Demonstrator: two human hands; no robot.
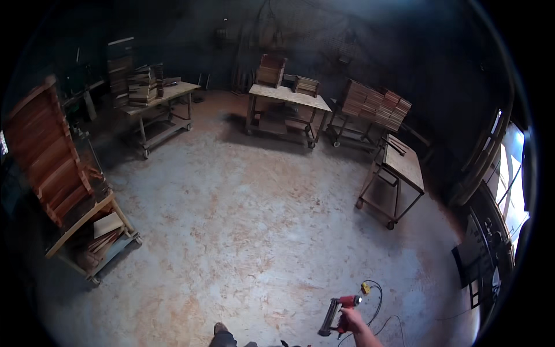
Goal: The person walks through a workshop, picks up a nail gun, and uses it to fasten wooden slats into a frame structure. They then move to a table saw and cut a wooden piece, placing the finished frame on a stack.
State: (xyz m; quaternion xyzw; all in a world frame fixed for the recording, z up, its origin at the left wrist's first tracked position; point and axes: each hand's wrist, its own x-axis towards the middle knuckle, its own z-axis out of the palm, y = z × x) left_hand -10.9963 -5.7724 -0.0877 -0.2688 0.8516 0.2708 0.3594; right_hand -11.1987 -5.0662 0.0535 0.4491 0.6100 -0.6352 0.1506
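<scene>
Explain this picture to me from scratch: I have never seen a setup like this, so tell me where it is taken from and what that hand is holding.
There is no machine doing the work here, just a person. A wide fisheye camera worn on the head looks down and ahead, so straight edges bend near the rim. The bare right hand, at the lower edge, grips a red-and-black tool that looks like a nail gun. The left hand is out of view. A dark cord and a small yellow item are near the tool. Beyond the open floor, stacked wood and other wooden pieces sit on wheeled tables, including the middle table. At left, a big red-brown wooden piece leans above a cart.
</scene>
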